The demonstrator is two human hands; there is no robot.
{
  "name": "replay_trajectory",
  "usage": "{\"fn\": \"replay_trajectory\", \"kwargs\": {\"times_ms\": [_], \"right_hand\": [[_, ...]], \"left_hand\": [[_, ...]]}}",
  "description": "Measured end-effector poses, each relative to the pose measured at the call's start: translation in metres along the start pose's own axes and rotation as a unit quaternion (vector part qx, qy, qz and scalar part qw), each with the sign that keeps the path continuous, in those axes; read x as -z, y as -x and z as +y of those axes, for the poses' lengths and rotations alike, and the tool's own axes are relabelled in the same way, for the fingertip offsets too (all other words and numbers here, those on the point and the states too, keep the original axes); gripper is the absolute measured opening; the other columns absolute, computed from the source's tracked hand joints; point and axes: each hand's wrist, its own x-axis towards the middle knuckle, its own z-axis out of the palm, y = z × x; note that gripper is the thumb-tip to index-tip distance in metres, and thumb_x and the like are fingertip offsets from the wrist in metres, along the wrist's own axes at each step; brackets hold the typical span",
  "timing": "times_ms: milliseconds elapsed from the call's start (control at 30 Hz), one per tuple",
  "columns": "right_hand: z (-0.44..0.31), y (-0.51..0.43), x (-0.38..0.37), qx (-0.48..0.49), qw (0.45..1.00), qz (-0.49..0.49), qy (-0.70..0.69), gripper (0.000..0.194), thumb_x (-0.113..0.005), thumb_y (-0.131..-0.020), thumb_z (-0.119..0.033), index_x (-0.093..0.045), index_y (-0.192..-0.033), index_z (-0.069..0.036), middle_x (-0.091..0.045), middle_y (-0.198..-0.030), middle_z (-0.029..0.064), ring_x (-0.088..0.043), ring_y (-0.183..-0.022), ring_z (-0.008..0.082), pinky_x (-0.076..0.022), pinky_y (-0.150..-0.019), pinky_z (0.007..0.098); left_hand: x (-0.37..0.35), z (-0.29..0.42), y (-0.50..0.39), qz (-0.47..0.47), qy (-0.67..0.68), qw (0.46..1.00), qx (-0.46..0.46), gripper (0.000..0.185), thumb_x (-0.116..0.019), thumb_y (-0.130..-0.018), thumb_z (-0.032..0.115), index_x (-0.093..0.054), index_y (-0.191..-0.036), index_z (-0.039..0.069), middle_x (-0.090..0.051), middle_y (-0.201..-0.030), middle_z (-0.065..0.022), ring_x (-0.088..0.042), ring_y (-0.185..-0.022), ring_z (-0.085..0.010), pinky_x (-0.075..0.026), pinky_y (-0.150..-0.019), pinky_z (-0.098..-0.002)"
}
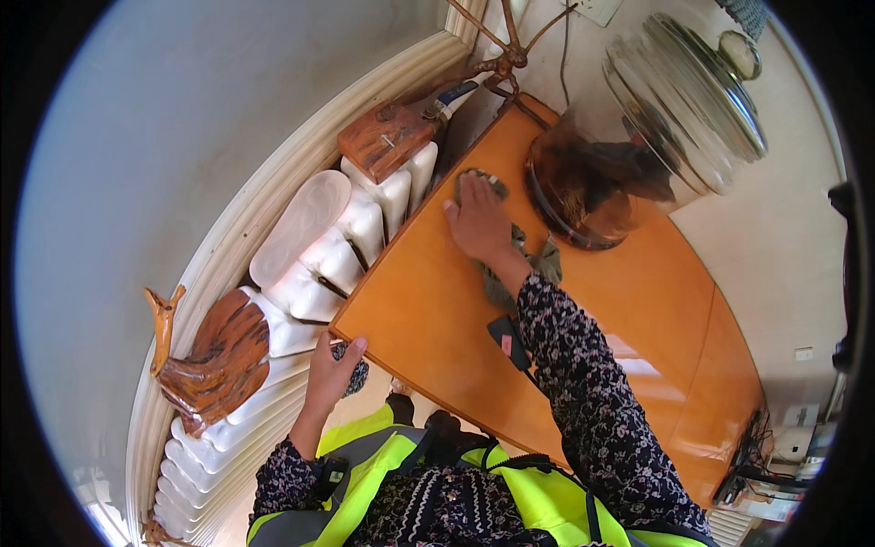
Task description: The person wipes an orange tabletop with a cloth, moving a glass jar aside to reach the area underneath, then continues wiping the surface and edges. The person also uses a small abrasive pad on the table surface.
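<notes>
My right hand [480, 215] lies palm down on a bunched grey-green cloth [502, 186], pressing it against the orange-brown wooden table [424, 294]. More of the crumpled cloth shows beneath the wrist and forearm. Just beyond stands a large glass jar [588, 184] with a lid and dark contents. At the table's near left corner, my left hand [329, 375] has its thumb at the top edge and its fingers partly hidden. Beside that hand, below the edge, is a dark speckled item [356, 372] that I cannot identify.
A black device with a cable [509, 342] lies near my right forearm. Left of the table runs a white radiator [328, 267], bearing a pinkish oval tray [301, 229] and wood pieces [229, 355]. A branching wooden figure [506, 65] rises at the far corner. Cables [748, 437] gather at right.
</notes>
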Motion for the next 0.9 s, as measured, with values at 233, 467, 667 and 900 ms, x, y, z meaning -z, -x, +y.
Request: {"fn": "replay_trajectory", "kwargs": {"times_ms": [233,467,667,900], "right_hand": [[0.04,-0.088,0.0,-0.141,0.99,0.018,0.008,0.063,-0.028,-0.094,-0.04,-0.019,-0.139,0.004,-0.018,-0.146,0.0192,-0.015,-0.136,0.0342,-0.0146,-0.111,0.0423],[0.045,-0.116,0.005,-0.179,0.983,0.037,-0.009,0.068,-0.026,-0.094,-0.046,-0.02,-0.139,0.005,-0.018,-0.146,0.0209,-0.015,-0.136,0.034,-0.0127,-0.111,0.0416],[0.02,-0.029,0.0,-0.076,0.996,0.037,0.004,0.071,-0.025,-0.093,-0.049,-0.024,-0.136,0.007,-0.024,-0.143,0.0227,-0.019,-0.134,0.0353,-0.0128,-0.111,0.0415],[0.015,0.034,-0.006,0.016,0.998,0.056,0.006,0.064,-0.034,-0.094,-0.04,-0.028,-0.133,0.01,-0.029,-0.139,0.0266,-0.02,-0.132,0.0406,-0.0192,-0.109,0.045]], "left_hand": [[0.0,0.001,-0.002,-0.006,0.022,0.999,0.026,0.059,-0.066,-0.079,0.045,-0.048,-0.108,-0.003,-0.06,-0.095,-0.0124,-0.058,-0.084,-0.0166,-0.045,-0.077,-0.0282],[0.003,0.007,-0.001,-0.031,0.043,0.997,0.047,0.053,-0.067,-0.081,0.037,-0.047,-0.113,0.0,-0.057,-0.102,-0.0077,-0.053,-0.094,-0.0141,-0.042,-0.085,-0.0273],[0.001,0.0,-0.002,-0.012,0.016,1.0,0.015,0.059,-0.066,-0.079,0.045,-0.047,-0.109,-0.002,-0.059,-0.1,-0.0128,-0.056,-0.092,-0.0185,-0.043,-0.083,-0.0294],[-0.001,-0.001,-0.001,-0.011,0.03,0.999,0.017,0.057,-0.065,-0.081,0.043,-0.047,-0.11,-0.002,-0.058,-0.102,-0.0138,-0.055,-0.093,-0.0189,-0.042,-0.084,-0.0299]]}}
